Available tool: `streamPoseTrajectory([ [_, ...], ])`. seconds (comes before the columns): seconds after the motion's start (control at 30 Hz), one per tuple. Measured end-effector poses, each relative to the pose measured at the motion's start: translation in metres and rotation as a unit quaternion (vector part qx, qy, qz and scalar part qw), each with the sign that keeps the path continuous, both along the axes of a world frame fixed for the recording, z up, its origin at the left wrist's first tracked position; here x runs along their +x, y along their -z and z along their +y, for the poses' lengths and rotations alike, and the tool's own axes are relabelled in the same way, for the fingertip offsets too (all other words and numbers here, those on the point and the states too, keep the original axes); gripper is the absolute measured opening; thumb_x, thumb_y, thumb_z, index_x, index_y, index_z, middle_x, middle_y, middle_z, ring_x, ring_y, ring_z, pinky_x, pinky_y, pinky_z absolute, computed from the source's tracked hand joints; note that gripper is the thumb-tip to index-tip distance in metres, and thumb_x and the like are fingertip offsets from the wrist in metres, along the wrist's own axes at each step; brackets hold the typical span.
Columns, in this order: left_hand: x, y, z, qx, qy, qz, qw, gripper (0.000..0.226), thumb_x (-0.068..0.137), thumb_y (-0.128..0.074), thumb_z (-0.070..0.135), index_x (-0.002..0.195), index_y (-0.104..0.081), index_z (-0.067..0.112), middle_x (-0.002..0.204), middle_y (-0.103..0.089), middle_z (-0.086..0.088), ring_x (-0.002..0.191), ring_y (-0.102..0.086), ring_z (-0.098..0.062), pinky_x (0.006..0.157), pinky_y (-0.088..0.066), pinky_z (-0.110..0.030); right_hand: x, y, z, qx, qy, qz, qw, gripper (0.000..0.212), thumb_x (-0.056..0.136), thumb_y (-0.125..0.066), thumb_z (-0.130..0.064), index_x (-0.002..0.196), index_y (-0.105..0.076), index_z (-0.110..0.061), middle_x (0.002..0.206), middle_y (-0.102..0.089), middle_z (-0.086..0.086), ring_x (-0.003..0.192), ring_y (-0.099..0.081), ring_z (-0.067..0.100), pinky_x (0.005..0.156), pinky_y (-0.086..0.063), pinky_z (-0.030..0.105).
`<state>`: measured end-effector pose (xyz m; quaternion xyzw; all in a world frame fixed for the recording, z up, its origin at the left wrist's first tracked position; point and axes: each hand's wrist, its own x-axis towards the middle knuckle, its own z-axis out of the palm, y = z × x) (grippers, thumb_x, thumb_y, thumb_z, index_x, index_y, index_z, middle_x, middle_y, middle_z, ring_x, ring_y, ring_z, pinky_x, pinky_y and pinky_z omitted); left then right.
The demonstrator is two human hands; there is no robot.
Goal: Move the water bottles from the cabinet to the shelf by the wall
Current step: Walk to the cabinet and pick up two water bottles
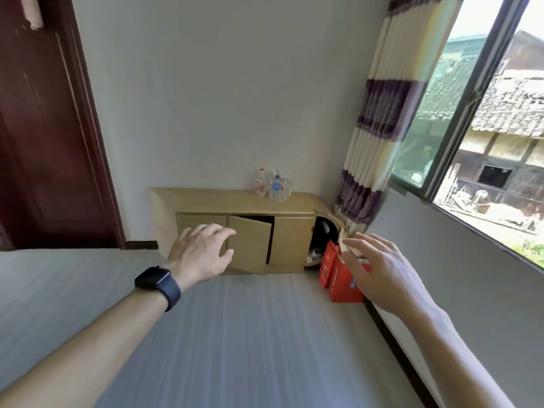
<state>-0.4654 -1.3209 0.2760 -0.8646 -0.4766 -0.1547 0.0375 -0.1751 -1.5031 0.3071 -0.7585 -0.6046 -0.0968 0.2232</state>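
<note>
From the head view, a low tan cabinet (235, 201) stands against the white wall across a grey floor (250, 334). On its top, toward the right end, a small cluster of clear water bottles (273, 187) stands upright: one with a red cap and red label (260, 183) on the left, one with a blue cap and blue label (276, 187) just beside it, and at least one more behind them, though blur keeps an exact count out of reach. The cabinet front shows three doors; the middle door (250, 245) hangs ajar with a dark gap at its right edge, and the other two look closed. Two red boxes (338, 275) sit on the floor at the cabinet's right end, touching each other, below a striped curtain (382, 113) and a window (485, 128). A dark red door (44, 128) fills the left. Both arms reach forward, holding nothing: the left hand (200, 251), with a black watch (159, 285) on its wrist, has its fingers spread and slightly curled in front of the left door, and the right hand (382, 272) has its fingers spread in front of the red boxes.
</note>
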Motion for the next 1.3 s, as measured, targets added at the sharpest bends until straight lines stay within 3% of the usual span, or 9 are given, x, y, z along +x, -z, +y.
streamPoseTrajectory([
  [0.2, 0.064, -0.010, 0.123, 0.017, 0.026, 0.048, 0.998, 0.050, 0.095, -0.044, 0.051, 0.144, -0.042, 0.038, 0.150, -0.044, 0.007, 0.141, -0.033, -0.020, 0.113, -0.027, -0.046, 0.060, -0.009, 0.111, -0.006, 0.026, 0.000, 1.000, 0.044, 0.100, -0.036, -0.055, 0.138, -0.052, -0.040, 0.151, -0.043, -0.015, 0.145, -0.027, 0.013, 0.116, -0.029, 0.038],
  [0.57, 0.217, -0.005, 0.348, -0.009, 0.003, 0.043, 0.999, 0.055, 0.097, -0.038, 0.054, 0.150, -0.028, 0.045, 0.159, -0.029, 0.007, 0.148, -0.019, -0.021, 0.119, -0.015, -0.053, 0.216, 0.007, 0.343, 0.004, 0.001, 0.007, 1.000, 0.038, 0.100, -0.046, -0.051, 0.134, -0.055, -0.037, 0.144, -0.051, -0.016, 0.141, -0.034, 0.014, 0.113, -0.030, 0.032],
  [0.7, 0.261, 0.001, 0.419, -0.028, -0.011, 0.053, 0.998, 0.055, 0.097, -0.038, 0.054, 0.150, -0.027, 0.045, 0.160, -0.027, 0.008, 0.149, -0.019, -0.020, 0.119, -0.015, -0.053, 0.268, 0.005, 0.424, 0.014, -0.003, 0.015, 1.000, 0.041, 0.101, -0.045, -0.046, 0.140, -0.049, -0.034, 0.146, -0.050, -0.013, 0.142, -0.033, 0.017, 0.114, -0.030, 0.034],
  [0.87, 0.300, 0.017, 0.511, -0.024, -0.020, 0.054, 0.998, 0.056, 0.097, -0.038, 0.056, 0.151, -0.025, 0.046, 0.159, -0.028, 0.009, 0.148, -0.020, -0.019, 0.119, -0.016, -0.054, 0.311, 0.019, 0.520, -0.001, 0.003, 0.025, 1.000, 0.048, 0.101, -0.028, -0.054, 0.144, -0.044, -0.039, 0.150, -0.044, -0.015, 0.145, -0.028, 0.015, 0.119, -0.026, 0.036],
  [1.03, 0.346, 0.035, 0.620, -0.017, -0.002, 0.048, 0.999, 0.055, 0.095, -0.041, 0.055, 0.148, -0.032, 0.044, 0.154, -0.039, 0.007, 0.142, -0.032, -0.022, 0.114, -0.026, -0.055, 0.352, 0.036, 0.614, -0.030, 0.013, 0.023, 0.999, 0.045, 0.102, -0.029, -0.052, 0.144, -0.043, -0.041, 0.152, -0.042, -0.015, 0.145, -0.027, 0.015, 0.118, -0.024, 0.035],
  [1.3, 0.428, 0.049, 0.788, -0.049, 0.007, 0.035, 0.998, 0.052, 0.097, -0.044, 0.050, 0.147, -0.036, 0.041, 0.152, -0.041, 0.007, 0.141, -0.032, -0.021, 0.114, -0.022, -0.052, 0.422, 0.034, 0.771, -0.043, 0.039, 0.049, 0.997, 0.043, 0.101, -0.033, -0.053, 0.142, -0.044, -0.043, 0.151, -0.042, -0.017, 0.144, -0.025, 0.009, 0.116, -0.022, 0.031],
])
